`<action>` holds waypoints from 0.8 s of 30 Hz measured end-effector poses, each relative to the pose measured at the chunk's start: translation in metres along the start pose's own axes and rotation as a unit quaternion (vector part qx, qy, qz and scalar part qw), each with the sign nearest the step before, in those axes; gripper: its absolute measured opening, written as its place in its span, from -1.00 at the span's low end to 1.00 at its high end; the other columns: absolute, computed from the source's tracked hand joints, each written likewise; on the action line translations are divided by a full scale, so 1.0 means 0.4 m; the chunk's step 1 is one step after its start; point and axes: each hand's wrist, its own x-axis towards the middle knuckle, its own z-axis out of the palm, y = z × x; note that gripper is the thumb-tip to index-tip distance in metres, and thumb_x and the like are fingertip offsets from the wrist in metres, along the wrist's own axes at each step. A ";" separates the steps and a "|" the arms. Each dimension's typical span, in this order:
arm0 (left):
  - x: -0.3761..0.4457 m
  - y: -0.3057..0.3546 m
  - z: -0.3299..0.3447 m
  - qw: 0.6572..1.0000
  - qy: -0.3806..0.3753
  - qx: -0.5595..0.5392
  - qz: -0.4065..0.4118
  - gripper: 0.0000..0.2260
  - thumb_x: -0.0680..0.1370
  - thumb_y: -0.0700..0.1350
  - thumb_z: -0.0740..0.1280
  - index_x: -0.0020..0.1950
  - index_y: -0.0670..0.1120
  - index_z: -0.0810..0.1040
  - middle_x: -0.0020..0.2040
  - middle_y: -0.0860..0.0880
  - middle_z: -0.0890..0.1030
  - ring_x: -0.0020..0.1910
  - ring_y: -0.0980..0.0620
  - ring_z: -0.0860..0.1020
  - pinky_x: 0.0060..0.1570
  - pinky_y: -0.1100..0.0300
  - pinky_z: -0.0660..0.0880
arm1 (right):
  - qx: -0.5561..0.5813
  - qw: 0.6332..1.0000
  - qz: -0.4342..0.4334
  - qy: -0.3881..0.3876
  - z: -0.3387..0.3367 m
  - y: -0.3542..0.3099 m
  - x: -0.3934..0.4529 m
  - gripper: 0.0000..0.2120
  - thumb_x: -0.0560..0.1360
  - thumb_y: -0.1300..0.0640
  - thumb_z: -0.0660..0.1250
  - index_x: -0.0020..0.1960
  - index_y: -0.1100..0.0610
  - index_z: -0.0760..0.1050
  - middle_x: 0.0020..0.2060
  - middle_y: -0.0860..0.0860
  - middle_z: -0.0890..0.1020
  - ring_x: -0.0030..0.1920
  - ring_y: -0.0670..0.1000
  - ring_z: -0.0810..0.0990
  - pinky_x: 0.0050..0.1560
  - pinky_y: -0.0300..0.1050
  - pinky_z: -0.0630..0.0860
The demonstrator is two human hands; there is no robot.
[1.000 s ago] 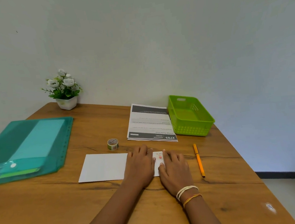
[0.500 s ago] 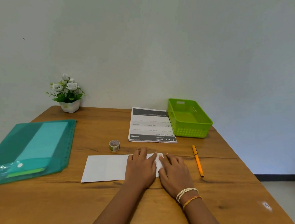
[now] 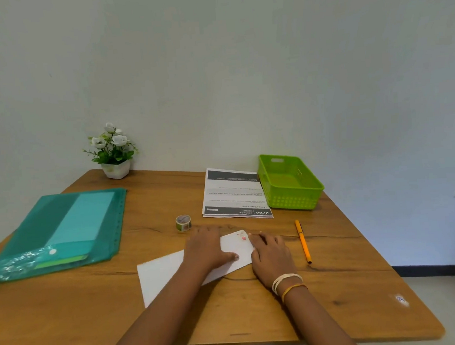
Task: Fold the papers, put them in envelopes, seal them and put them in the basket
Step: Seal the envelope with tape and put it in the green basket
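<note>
envelope [image 3: 163, 272]: white, flat on the wooden table [image 3: 177, 312], skewed so its left end sits nearer the camera and its right end further back; small red/pink sticker [image 3: 243, 237] at its far right corner
left hand [image 3: 208, 248]: palm down, flat on the envelope's middle, fingers [image 3: 229, 257] spread, thumb tip touching the paper; pressing, not gripping
right hand [image 3: 272, 253]: palm down at the envelope's right end, fingers stretched toward the sticker corner, resting on the edge; nothing clamped; 2 bands on the wrist, 1 white, 1 orange
papers [image 3: 235, 196]: printed stack, unfolded, lying behind the envelope, just left of the basket, dark header bands at both ends
basket [image 3: 291, 202]: green plastic, perforated walls, at the table's far right; no envelope visible inside
tape roll [image 3: 183, 223]: small, patterned, standing just behind the left hand
pen [image 3: 303, 241]: orange, lying right of the right hand, apart from it
folder [image 3: 59, 231]: teal plastic sleeve with punched edge, at the left, well apart from the envelope
plant [image 3: 113, 151]: white flowers in a white pot, far left corner by the wall
</note>
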 end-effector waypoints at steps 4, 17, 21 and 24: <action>-0.001 0.005 -0.035 0.997 -0.063 -0.003 -0.052 -0.20 0.26 0.32 0.49 0.39 0.01 0.35 0.31 -0.01 0.50 0.26 -0.04 0.48 0.11 0.09 0.47 | 0.001 0.999 0.050 -0.008 -0.007 -0.026 0.019 -0.61 0.60 0.01 0.05 0.41 -0.16 0.32 0.31 0.02 0.41 0.28 0.10 0.33 0.22 -0.02 0.37; 0.044 0.054 -0.142 0.813 -0.009 -0.516 -0.269 -0.59 0.53 -0.10 0.41 0.26 -0.29 0.41 0.19 -0.15 0.51 0.14 -0.14 0.52 0.09 0.10 0.48 | 0.473 0.845 0.247 -0.042 -0.109 -0.054 0.010 -0.42 0.36 -0.13 0.39 0.27 0.14 0.42 0.13 0.08 0.58 0.13 0.14 0.57 0.18 0.07 0.51; 0.060 0.089 -0.181 0.699 0.028 -0.647 -0.302 -0.56 0.50 -0.17 0.44 0.31 -0.27 0.42 0.22 -0.19 0.53 0.15 -0.17 0.55 0.11 0.01 0.55 | 0.521 0.811 0.228 -0.139 -0.185 -0.031 0.015 -0.86 0.46 0.12 0.37 -0.14 0.20 0.51 -0.06 0.19 0.63 -0.11 0.18 0.62 -0.09 -0.02 0.53; 0.077 0.114 -0.187 0.688 -0.013 -0.671 -0.276 -0.55 0.49 -0.06 0.45 0.27 -0.23 0.42 0.15 -0.18 0.58 0.04 -0.16 0.59 -0.15 0.00 0.59 | 0.558 0.798 0.207 -0.095 -0.227 -0.016 0.023 -0.85 0.51 0.36 0.27 -0.21 0.21 0.49 -0.22 0.16 0.59 -0.29 0.10 0.56 -0.28 -0.14 0.50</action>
